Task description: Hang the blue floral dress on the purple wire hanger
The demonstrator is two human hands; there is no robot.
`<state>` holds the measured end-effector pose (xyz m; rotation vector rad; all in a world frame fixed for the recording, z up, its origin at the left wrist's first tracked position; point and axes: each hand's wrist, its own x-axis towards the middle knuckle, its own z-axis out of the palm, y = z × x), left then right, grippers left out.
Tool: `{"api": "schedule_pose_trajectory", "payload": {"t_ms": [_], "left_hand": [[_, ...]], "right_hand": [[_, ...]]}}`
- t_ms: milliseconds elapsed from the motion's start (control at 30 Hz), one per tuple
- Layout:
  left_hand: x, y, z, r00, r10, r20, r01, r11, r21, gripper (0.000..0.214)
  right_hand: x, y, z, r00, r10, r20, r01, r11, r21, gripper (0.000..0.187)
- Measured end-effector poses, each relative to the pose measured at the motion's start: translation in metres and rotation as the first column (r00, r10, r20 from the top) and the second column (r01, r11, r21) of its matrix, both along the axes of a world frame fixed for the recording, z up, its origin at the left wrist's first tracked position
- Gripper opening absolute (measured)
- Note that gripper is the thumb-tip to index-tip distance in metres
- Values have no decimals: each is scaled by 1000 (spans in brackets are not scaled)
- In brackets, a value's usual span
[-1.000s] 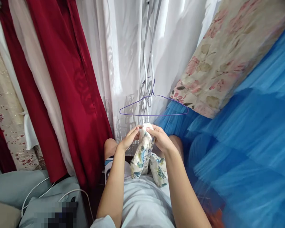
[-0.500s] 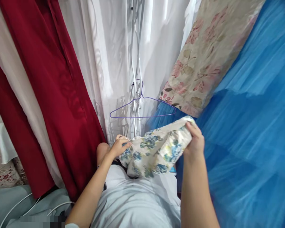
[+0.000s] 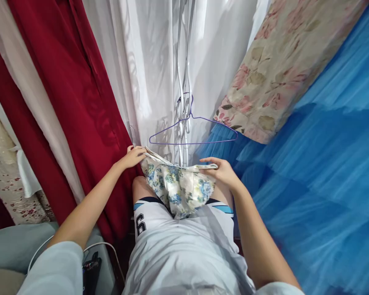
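Observation:
A white garment with blue flowers (image 3: 175, 186) hangs between my hands, over my lap; its exact kind I cannot make out. My left hand (image 3: 134, 156) is closed on one end of its top edge. At the other end, my right hand (image 3: 221, 170) grips the same edge, thumb and fingers around the band. The top edge is stretched sideways and sags a little in the middle. Just beyond it, a purple wire hanger (image 3: 193, 143) hangs bare from a white metal rack (image 3: 181, 73).
Red fabric (image 3: 80, 123) hangs at left, with white curtains (image 3: 153, 61) behind the rack. To the right are a beige floral cloth (image 3: 270, 82) and blue tulle (image 3: 320, 172). A grey cushioned seat (image 3: 21, 241) with a white cable (image 3: 103, 243) lies at lower left.
My left hand has moved up and left, and my right hand has come inward. The garment, bunched and slanting before, now hangs with its top edge spread nearly level.

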<state>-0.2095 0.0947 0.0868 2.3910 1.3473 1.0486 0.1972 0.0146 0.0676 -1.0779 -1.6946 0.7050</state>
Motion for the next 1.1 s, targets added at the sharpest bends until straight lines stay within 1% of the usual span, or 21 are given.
{"api": "schedule_pose_trajectory", "payload": {"t_ms": [33, 100, 133, 200, 267, 367, 433, 500, 567, 600, 700, 800, 833, 867, 933, 1000, 1033, 1067, 1100], "left_hand": [[-2, 7, 4, 1000, -7, 27, 8, 1000, -27, 14], [0, 21, 11, 997, -46, 54, 49, 997, -56, 21], [2, 26, 15, 995, -72, 73, 77, 995, -66, 24], [11, 36, 23, 985, -116, 127, 125, 990, -70, 27], [19, 40, 31, 972, -145, 185, 158, 986, -56, 27], [27, 37, 44, 952, -172, 253, 186, 982, -30, 25], [30, 32, 52, 946, -177, 271, 190, 982, -20, 24], [34, 29, 59, 947, -172, 270, 182, 983, -10, 24], [42, 28, 65, 953, -163, 256, 167, 986, 4, 23], [48, 29, 67, 956, -158, 249, 159, 987, 18, 22], [67, 31, 70, 955, -140, 261, 120, 989, 90, 15], [80, 26, 69, 954, -118, 275, 59, 975, 215, 11], [81, 22, 69, 956, -108, 272, 34, 964, 262, 13], [81, 17, 68, 959, -95, 266, 10, 953, 304, 15], [81, 7, 67, 966, -75, 247, -20, 932, 361, 21], [80, -1, 67, 973, -79, 216, -9, 927, 376, 21], [81, -4, 68, 978, -85, 192, 6, 925, 380, 21], [81, -5, 68, 981, -91, 170, 19, 923, 385, 21], [81, -5, 68, 983, -95, 154, 27, 920, 391, 22]], "right_hand": [[-2, 9, -1, 997, -8, 73, 6, 1000, 30, 42], [0, 26, 2, 978, -31, 209, 10, 995, 100, 29], [3, 33, 5, 964, -45, 264, 9, 991, 135, 26], [12, 44, 15, 947, -89, 309, 23, 977, 213, 32], [20, 50, 27, 954, -162, 253, 79, 948, 308, 33], [26, 59, 41, 956, -279, 96, 212, 875, 436, 25], [26, 68, 46, 951, -303, 55, 242, 845, 477, 25], [25, 79, 47, 957, -281, 75, 214, 854, 474, 26], [23, 87, 47, 963, -237, 127, 158, 882, 444, 22], [21, 89, 47, 965, -217, 150, 134, 893, 430, 24], [17, 83, 44, 963, -173, 208, 73, 906, 416, 29], [21, 61, 39, 953, -160, 257, 31, 897, 442, 23], [25, 53, 38, 953, -184, 242, 52, 882, 468, 24], [30, 46, 37, 952, -227, 205, 97, 860, 502, 30], [43, 38, 38, 935, -345, 80, 241, 786, 570, 49], [54, 40, 44, 894, -446, -36, 378, 709, 595, 64], [58, 44, 49, 879, -475, -54, 412, 695, 590, 66], [61, 50, 55, 870, -490, -47, 425, 700, 573, 64], [63, 56, 61, 870, -493, -14, 421, 727, 542, 59]]}}
